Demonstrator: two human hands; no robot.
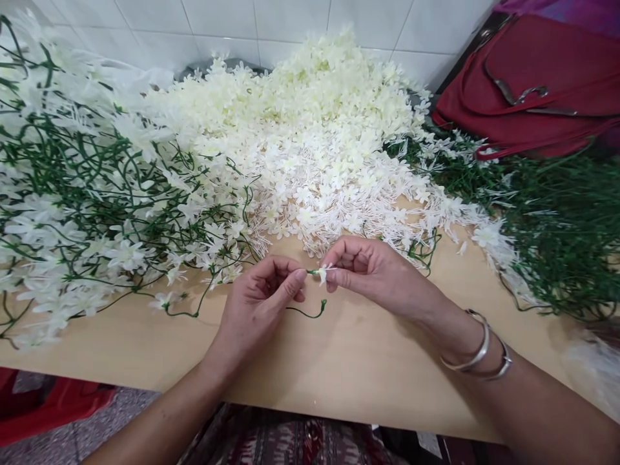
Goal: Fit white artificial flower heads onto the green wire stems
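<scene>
My left hand [261,297] is closed, pinching a thin green plastic stem [310,314] whose free end curls down over the wooden table [339,368]. My right hand [372,268] is closed too, pinching a small white artificial flower [323,274] at the stem's tip. Both hands meet just above the table, near its front middle. Right behind them lies a big heap of loose white flowers [314,142].
Finished green stems with white flowers [87,200] pile up at the left. Bare green stems [562,213] lie at the right, below a dark red bag [537,84]. A white tiled wall [242,22] runs behind. Silver bangles [479,352] circle my right wrist.
</scene>
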